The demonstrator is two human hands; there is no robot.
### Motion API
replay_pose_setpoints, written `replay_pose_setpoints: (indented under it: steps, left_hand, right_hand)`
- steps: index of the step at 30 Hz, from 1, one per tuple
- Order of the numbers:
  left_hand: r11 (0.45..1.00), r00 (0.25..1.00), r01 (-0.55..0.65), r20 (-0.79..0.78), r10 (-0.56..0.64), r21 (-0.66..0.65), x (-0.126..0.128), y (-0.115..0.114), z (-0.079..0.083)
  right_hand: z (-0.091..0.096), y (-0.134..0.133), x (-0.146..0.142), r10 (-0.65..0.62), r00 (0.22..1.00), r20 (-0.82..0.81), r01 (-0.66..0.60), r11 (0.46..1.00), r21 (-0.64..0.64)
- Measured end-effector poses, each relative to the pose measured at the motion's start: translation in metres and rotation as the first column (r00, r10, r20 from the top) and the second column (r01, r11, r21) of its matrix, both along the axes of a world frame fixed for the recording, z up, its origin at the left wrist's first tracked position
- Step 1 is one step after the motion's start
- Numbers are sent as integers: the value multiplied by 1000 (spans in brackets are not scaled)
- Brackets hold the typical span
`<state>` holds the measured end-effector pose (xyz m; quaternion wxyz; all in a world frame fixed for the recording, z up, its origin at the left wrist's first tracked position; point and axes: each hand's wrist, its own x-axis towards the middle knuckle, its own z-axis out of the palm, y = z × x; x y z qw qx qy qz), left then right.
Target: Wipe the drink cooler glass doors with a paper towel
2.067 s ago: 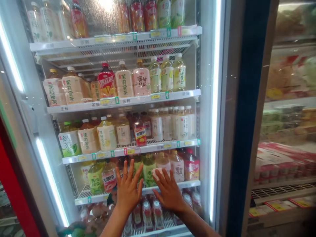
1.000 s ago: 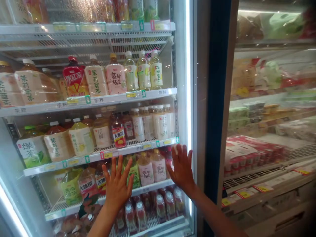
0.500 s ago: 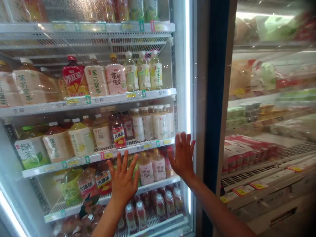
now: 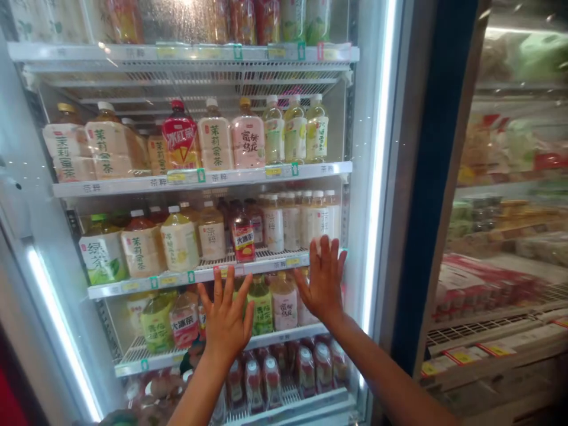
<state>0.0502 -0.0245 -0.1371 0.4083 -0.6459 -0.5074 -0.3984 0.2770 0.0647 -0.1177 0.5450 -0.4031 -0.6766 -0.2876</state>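
My left hand point(image 4: 228, 322) is raised with fingers spread and palm toward the drinks cooler, holding nothing. It covers part of the lower bottle row, between a pink-labelled bottle point(image 4: 184, 319) and a green tea bottle point(image 4: 260, 305). To the right, my right hand point(image 4: 323, 283) is also open, fingers apart, in front of the shelf edge and near a peach oolong bottle point(image 4: 284, 302). Reflections suggest a glass door in front of the bottles; whether my palms touch it I cannot tell. A small dark-red iced tea bottle point(image 4: 244, 234) stands above my left hand.
Several white shelves point(image 4: 199, 180) carry bottled drinks, among them a red-capped bottle point(image 4: 180, 136). Small red-brown bottles point(image 4: 270, 381) stand at the bottom. A bright light strip point(image 4: 379, 165) and a dark blue post point(image 4: 444, 177) border a blurred open chiller point(image 4: 501, 236) on the right.
The view has turned left, so the cooler sits farther right in the picture. Both hands stay raised and open, shifted slightly left against the shelves.
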Motion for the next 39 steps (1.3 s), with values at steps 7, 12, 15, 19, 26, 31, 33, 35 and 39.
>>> replay_pose_setpoints:
  steps: [7, 12, 15, 19, 26, 31, 33, 35, 39]
  left_hand:
    - [1000, 999, -23, 29, 23, -2, -26, -7, -1]
    - [1000, 1000, -6, 9, 6, 26, -44, -11, 1]
    - [999, 1000, -15, 22, 14, 43, -55, -12, 11]
    - [998, 997, -41, 63, 37, 56, -69, -16, 13]
    - [996, 995, -64, 75, 59, 60, -100, -27, -2]
    - [986, 987, -140, 89, 132, 94, -133, -37, 18]
    - [983, 983, -162, 107, 152, 84, -145, -42, 17]
    - [984, 980, -168, 115, 160, 64, -154, -48, 7]
    - [984, 980, -170, 111, 164, 55, -171, -57, -8]
  right_hand:
    - [-39, -22, -53, 33, 997, 70, -33, 999, 10]
    - [-48, -30, -81, 55, 985, 164, -63, 997, 40]
    - [12, -30, -97, 80, 983, 165, -96, 992, 86]
    - [29, -40, -126, 109, 984, 139, -119, 991, 64]
    - [-32, -58, -166, 154, 947, 282, -178, 982, 62]
    - [37, -61, -199, 170, 956, 240, -199, 975, 103]
    - [36, -67, -210, 164, 960, 225, -189, 978, 92]
    - [12, -74, -217, 170, 953, 253, -194, 978, 72]
    - [-24, -82, -231, 224, 920, 322, -255, 965, 55]
